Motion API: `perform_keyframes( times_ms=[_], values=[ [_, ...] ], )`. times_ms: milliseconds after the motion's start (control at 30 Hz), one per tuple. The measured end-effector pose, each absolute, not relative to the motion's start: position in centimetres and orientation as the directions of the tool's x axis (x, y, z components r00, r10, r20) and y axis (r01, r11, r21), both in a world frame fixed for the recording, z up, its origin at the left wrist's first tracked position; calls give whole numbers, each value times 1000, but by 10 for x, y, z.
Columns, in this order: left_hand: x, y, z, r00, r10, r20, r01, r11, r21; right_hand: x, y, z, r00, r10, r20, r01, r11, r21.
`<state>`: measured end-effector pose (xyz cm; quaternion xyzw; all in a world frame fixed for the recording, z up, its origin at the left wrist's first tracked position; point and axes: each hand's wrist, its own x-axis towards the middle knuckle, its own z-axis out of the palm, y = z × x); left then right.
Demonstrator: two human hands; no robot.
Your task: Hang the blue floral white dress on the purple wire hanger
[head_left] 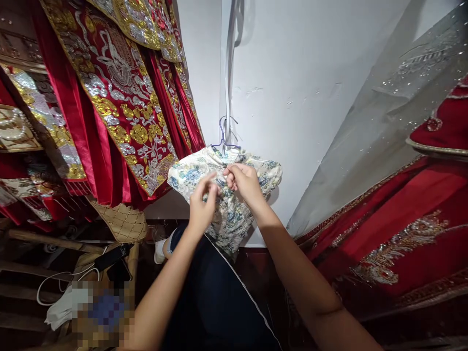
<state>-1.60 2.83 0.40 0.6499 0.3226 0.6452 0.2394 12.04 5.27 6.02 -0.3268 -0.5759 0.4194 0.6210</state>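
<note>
A short-sleeved floral garment point(234, 219), cream with blue and green flowers, hangs on a thin blue-purple wire hanger point(222, 129) in front of me. Just under its collar, my right hand point(244, 181) is closed in a pinch, with the other fingers curled. Whatever is between its fingertips is too small to make out. To its left, before the chest of the garment, my left hand point(205, 195) has its thumb and index finger apart and looks slightly blurred. I cannot tell whether it touches the cloth.
Red costumes with gold and silver embroidery point(124, 97) hang at left. Another red embroidered garment point(395, 234) and a sheer sparkling cloth point(351, 146) are at right. A white strap point(227, 68) runs down the white wall point(292, 73). A bamboo seat point(133, 273) holds a black device point(111, 257) with a white cable.
</note>
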Motion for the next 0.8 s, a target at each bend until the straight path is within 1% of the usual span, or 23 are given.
perform_keyframes(
  times_ms=[33,100,167,233,300,333,400,433,467,500,533,567,600,633,700,800],
  values=[
    [-17,39,24,-29,685,728,166,-715,679,123,51,63,-25,888,459,-121,454,-883],
    [-16,57,54,87,626,775,220,-771,598,128,50,70,-47,865,500,-77,496,-865],
    [-12,67,71,177,581,794,270,-805,529,132,53,71,-47,845,533,-40,532,-846],
    [-9,68,79,195,541,818,329,-822,465,136,59,62,-26,851,525,25,525,-851],
    [-13,64,85,119,503,856,372,-822,431,139,66,43,-22,891,453,117,452,-884],
    [-19,64,87,45,486,873,377,-817,436,141,68,31,-28,914,405,158,404,-901],
    [-41,69,90,-171,457,873,339,-804,488,143,69,8,-47,944,325,192,328,-925],
    [-55,74,88,-301,464,833,278,-793,542,144,67,-1,-57,950,306,187,311,-932],
    [-70,80,84,-427,503,751,171,-771,614,144,64,-8,-68,953,296,174,304,-937],
    [-84,87,76,-533,579,617,15,-723,691,144,59,-13,-79,954,289,162,298,-941],
    [-96,93,65,-578,691,433,-181,-626,758,143,53,-17,-93,955,283,144,294,-945],
    [-104,97,50,-551,799,243,-361,-490,793,140,47,-19,-104,955,278,120,290,-950],
    [-109,99,32,-516,843,151,-428,-406,807,137,41,-21,-112,955,275,94,286,-954],
    [-109,99,13,-487,867,100,-456,-351,818,133,34,-23,-120,955,272,66,281,-957],
    [-99,94,-25,-437,899,44,-477,-273,835,126,23,-27,-135,953,271,9,275,-961],
    [-76,82,-64,-296,955,12,-478,-159,864,123,12,-37,-195,950,244,-3,248,-969]
  ],
)
